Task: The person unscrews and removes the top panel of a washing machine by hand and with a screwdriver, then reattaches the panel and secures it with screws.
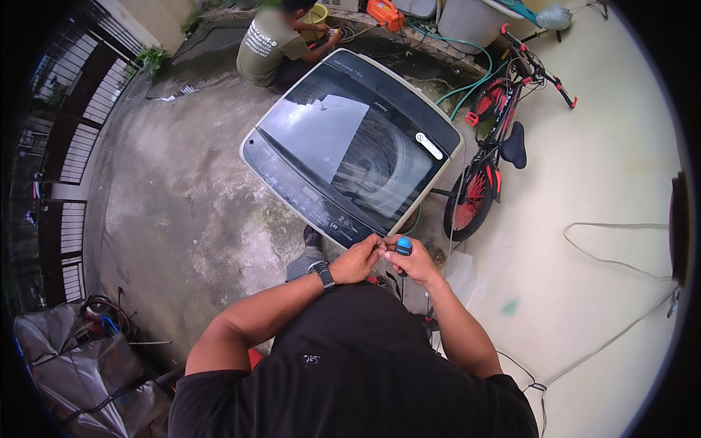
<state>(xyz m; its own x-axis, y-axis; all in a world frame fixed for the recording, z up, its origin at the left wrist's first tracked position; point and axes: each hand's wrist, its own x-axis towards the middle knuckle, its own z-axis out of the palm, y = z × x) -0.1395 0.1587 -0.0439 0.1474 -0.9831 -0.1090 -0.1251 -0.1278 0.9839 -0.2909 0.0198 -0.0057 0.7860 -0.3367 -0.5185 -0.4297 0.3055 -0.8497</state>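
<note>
Both hands meet at belly height: right hand (418,261) pinches an upright blue-capped black-handled screwdriver (403,248), left hand (358,260) fingertips closed beside it.

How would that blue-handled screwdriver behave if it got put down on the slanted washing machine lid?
The screwdriver, gripped in the right hand with the left hand touching it, looks stiff and light. Its handle seems rounded, so it would probably roll. The washing machine lid is glossy and appears tilted, so it might also slide off.
</note>
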